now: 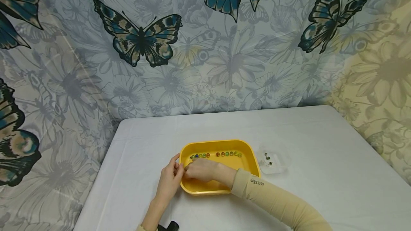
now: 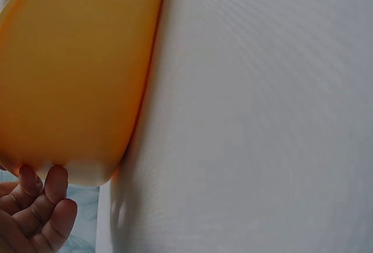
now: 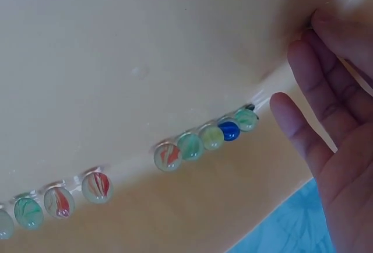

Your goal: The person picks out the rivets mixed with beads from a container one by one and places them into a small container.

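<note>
A yellow tray (image 1: pixel 221 189) lies on the table with two short rows of glass marbles (image 1: pixel 229 154) along its far side. At its left end, my left hand (image 1: pixel 170 177) grips the rim; fingertips (image 2: pixel 56 180) press on the outer wall in the left wrist view. My right hand (image 1: pixel 202 169) reaches inside, near that same end. Its thumb and forefinger pinch a tiny dark piece (image 3: pixel 309 24) low in the tray, mostly hidden by the fingertips. Another small dark piece (image 3: pixel 250 107) touches the end marble (image 3: pixel 246 120), beside a blue one (image 3: pixel 229 130).
Right of the tray stands a clear plastic container (image 1: pixel 277 167) holding several small dark pieces (image 1: pixel 268 159). A white cloth (image 1: pixel 144 142) covers the table, whose far edge meets a butterfly-patterned wall (image 1: pixel 234 67). Near the left forearm is a black object (image 1: pixel 170 226).
</note>
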{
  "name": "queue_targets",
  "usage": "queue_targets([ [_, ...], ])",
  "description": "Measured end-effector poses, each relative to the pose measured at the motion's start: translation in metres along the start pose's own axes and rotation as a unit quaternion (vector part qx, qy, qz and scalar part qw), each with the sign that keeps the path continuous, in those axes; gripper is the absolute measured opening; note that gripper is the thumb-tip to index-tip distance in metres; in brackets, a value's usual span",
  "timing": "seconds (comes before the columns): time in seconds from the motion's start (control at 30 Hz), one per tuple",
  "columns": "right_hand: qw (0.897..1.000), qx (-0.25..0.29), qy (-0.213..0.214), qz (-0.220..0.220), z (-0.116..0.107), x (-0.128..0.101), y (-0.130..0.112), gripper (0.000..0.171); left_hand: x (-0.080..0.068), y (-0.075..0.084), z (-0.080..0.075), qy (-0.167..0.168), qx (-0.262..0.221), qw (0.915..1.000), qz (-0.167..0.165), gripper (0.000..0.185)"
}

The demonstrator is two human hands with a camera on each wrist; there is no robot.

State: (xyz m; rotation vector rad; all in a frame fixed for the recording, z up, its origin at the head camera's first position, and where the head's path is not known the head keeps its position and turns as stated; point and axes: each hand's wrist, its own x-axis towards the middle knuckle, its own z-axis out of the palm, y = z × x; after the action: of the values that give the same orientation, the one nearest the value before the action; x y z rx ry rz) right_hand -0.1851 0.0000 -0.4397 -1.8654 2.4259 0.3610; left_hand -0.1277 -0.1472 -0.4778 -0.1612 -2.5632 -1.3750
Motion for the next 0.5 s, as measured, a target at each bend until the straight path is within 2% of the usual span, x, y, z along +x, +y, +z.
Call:
queue_targets([
  [0.5,0.999,0.035,-0.006,0.022,-0.0025,-0.0030,0.0033,0.012,0.0004,0.0003,0.0002,0.000,0.004,1.0000,-0.008,0.038],
])
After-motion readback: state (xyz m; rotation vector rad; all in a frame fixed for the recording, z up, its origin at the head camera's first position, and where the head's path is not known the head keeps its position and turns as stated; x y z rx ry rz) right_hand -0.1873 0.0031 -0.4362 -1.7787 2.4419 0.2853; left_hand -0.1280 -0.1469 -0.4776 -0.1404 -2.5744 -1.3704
